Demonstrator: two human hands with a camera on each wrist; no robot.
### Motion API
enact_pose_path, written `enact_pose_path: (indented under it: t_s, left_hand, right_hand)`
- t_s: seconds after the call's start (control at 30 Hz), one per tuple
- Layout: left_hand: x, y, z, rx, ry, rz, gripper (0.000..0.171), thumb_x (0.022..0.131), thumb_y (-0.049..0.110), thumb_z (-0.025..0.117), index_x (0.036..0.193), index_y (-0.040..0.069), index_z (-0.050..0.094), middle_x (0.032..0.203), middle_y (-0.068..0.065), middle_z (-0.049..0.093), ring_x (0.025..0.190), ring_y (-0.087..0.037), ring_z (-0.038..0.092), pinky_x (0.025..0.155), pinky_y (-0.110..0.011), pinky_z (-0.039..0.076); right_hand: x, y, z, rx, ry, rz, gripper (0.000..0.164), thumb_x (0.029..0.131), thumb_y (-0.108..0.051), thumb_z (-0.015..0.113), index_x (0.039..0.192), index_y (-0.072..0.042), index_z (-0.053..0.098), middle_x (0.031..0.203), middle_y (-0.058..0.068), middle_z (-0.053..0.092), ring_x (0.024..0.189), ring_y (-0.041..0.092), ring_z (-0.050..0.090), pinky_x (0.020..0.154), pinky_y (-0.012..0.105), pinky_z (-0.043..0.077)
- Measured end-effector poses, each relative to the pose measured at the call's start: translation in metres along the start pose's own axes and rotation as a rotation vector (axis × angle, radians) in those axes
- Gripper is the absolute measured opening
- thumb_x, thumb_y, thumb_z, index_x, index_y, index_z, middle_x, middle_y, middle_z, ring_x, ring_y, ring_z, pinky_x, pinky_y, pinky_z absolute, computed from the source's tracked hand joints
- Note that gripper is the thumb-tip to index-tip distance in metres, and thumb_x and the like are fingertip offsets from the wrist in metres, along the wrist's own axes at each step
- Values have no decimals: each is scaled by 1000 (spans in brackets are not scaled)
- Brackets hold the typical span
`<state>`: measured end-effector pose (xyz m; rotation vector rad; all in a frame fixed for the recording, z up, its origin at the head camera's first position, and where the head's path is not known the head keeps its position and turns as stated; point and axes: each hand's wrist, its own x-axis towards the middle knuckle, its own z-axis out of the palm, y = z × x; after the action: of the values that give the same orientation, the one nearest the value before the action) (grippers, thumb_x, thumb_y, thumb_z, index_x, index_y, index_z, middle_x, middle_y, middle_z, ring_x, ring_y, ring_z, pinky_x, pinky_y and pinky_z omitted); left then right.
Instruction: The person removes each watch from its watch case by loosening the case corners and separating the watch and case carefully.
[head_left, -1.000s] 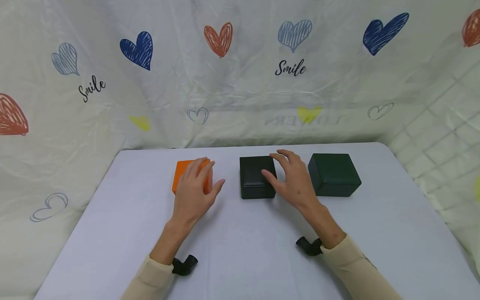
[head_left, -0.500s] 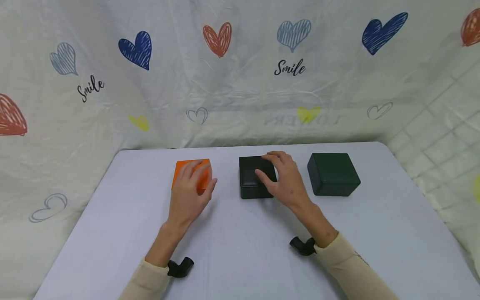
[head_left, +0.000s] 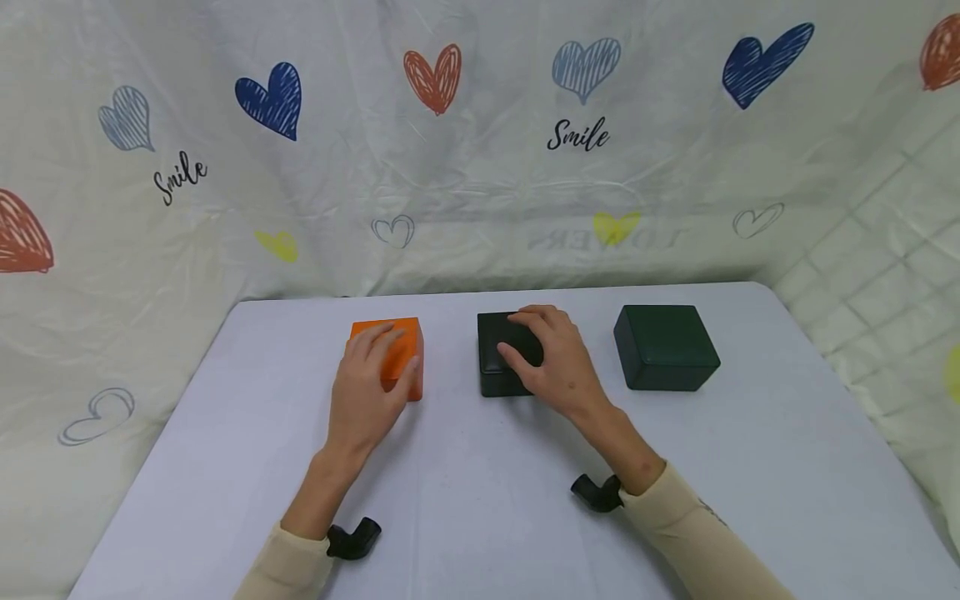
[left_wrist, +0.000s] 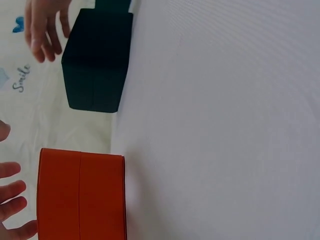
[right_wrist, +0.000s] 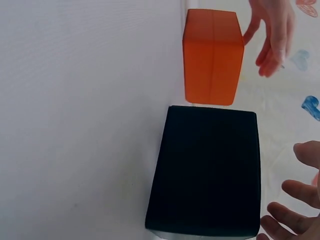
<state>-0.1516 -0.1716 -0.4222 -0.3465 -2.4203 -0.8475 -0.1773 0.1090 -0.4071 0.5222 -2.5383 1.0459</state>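
Three boxes in a row across the far half of the counter [head_left: 465, 483]: orange box [head_left: 402, 348] on the left, black box [head_left: 502, 329] in the middle, green box [head_left: 666, 346] on the right. Gaps between all three; the black one sits closer to the orange than to the green.

Left hand [head_left: 365, 387] is over the near left part of the orange box. Grip apart: fingers slightly bent, thumb spread off to the right. Can't tell if any fingertip touches the box.

Right hand [head_left: 558, 362] is over the right side of the black box. Grip apart too, fingers arched, thumb above the lid. Contact: can't tell either.

Orange box shows a straight seam round its side in both wrist views. Black mounts on both wrists [head_left: 355, 538], just at the cuffs of the beige sleeves [head_left: 693, 533]. Behind the counter: pale sheet [head_left: 480, 167], printed hearts, "Smile" twice.
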Motion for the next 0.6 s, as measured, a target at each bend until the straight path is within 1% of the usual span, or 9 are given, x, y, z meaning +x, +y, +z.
enact_pose_path:
  t_s: [0.17,0.37,0.6]
  left_hand:
    - [-2,-3,-5,-8,13,-15,41,97,29,71,131,6,69,138,-9,64,133,-30,53,108,-50,50]
    - [-4,-7,-10,-17,15,-53,41,97,29,72,132,7,69,140,-6,63,135,-28,52,111,-48,49]
    - [-7,-11,-15,0,20,-85,41,97,29,72,132,7,69,139,-7,64,136,-28,52,113,-49,48]
  right_hand:
    - [1,-3,3,14,-6,-16,45,95,-34,76,132,-8,68,138,11,62,132,32,55,113,54,45]
    - [2,-7,7,36,-22,-28,44,96,-33,76,132,-9,68,137,9,63,132,30,55,113,53,45]
    - [3,-14,13,50,-36,-37,42,95,-32,76,131,-10,68,138,7,63,135,29,55,115,52,45]
